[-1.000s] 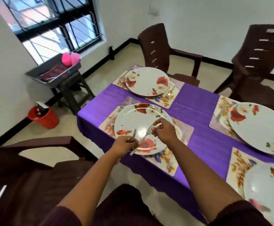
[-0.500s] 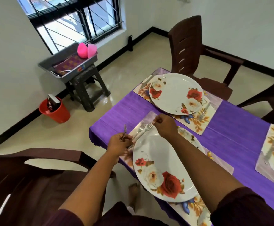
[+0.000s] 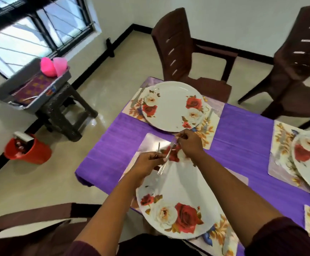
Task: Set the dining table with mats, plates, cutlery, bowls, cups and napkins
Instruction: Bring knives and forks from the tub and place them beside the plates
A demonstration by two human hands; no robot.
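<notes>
Both hands over near plate (image 3: 178, 204) at surface's left edge: right hand (image 3: 189, 145) pinching fork (image 3: 166, 157) by tines, left hand (image 3: 146, 163) gripping second utensil (image 3: 158, 147), likely sorting cutlery for plate's sides

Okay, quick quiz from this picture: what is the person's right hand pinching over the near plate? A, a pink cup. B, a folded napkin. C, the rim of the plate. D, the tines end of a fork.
D: the right hand pinches the fork at its tines end, its handle slanting down over the near plate, while the left hand holds another piece of cutlery.
</notes>
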